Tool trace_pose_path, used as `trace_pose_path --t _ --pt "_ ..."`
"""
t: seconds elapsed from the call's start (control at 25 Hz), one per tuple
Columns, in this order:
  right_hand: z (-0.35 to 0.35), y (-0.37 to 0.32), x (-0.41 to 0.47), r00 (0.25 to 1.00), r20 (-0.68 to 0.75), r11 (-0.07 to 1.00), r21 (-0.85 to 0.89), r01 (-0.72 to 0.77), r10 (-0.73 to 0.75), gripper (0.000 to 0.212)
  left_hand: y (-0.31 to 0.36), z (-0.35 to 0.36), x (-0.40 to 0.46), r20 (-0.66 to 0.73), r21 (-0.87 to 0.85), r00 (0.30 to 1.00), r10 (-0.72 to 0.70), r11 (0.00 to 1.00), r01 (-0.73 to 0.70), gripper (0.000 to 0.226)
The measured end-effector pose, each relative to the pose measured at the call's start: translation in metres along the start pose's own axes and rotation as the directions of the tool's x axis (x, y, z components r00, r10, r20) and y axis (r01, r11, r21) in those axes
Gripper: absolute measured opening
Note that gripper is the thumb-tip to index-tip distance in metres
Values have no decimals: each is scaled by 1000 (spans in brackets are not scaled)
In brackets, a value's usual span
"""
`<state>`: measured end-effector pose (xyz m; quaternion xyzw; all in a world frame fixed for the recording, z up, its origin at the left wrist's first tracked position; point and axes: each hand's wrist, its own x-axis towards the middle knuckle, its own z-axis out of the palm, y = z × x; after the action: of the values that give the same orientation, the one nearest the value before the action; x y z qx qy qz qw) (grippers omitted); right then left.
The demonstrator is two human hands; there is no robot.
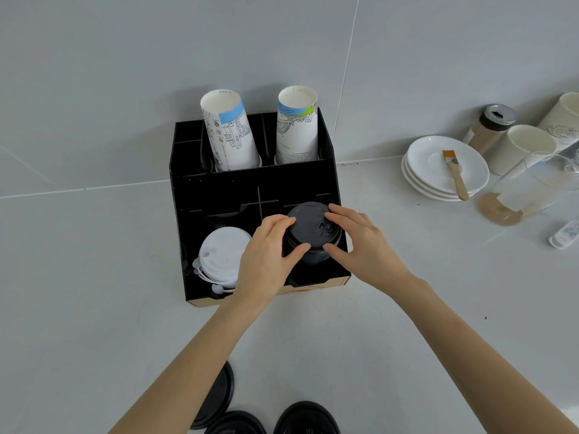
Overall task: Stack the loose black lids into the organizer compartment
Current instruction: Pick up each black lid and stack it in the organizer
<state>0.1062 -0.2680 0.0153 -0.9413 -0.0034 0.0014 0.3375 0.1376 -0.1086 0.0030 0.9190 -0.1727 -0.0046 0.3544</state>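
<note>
Black lids (310,233) sat in a short pile in the front right slot of the black organizer (219,186), and both hands were on that pile. The left hand (266,255) pressed in from one side and the right hand (360,242) from the other, so each grip was closed on the pile with thumbs in front and fingers curled over the top rim. Holding it from both sides was likely meant to keep the lids lined up so they would slide down straight. The slot walls stood close around the pile, so there was little room to wiggle sideways. The way up was open.

White lids (222,255) filled the slot just beside it on the left, near the left wrist. Two paper cups (228,133) stood in the back slots, well clear of the hands.

More loose lids (305,418) lay on the counter (94,308) near the bottom edge, maybe three, though the arms hid part of them. Plates (445,167) with a brush (454,173) sat well off to the right.
</note>
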Motion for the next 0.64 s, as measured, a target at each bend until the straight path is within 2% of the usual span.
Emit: trace_pose_path --t 0.32,0.48,0.64 --pt "5 -9 -11 995 -97 1000 -29 10 -13 48 3 -6 -10 61 54 998 7 998 -10 55" --pt "7 -17 -32 992 -124 1000 -4 29 -29 48 0 -12 -35 71 -17 997 16 1000 -15 53" --pt "14 -22 -60 995 -88 999 18 40 -38 49 -7 -16 -69 145 -61 989 33 998 -25 48"
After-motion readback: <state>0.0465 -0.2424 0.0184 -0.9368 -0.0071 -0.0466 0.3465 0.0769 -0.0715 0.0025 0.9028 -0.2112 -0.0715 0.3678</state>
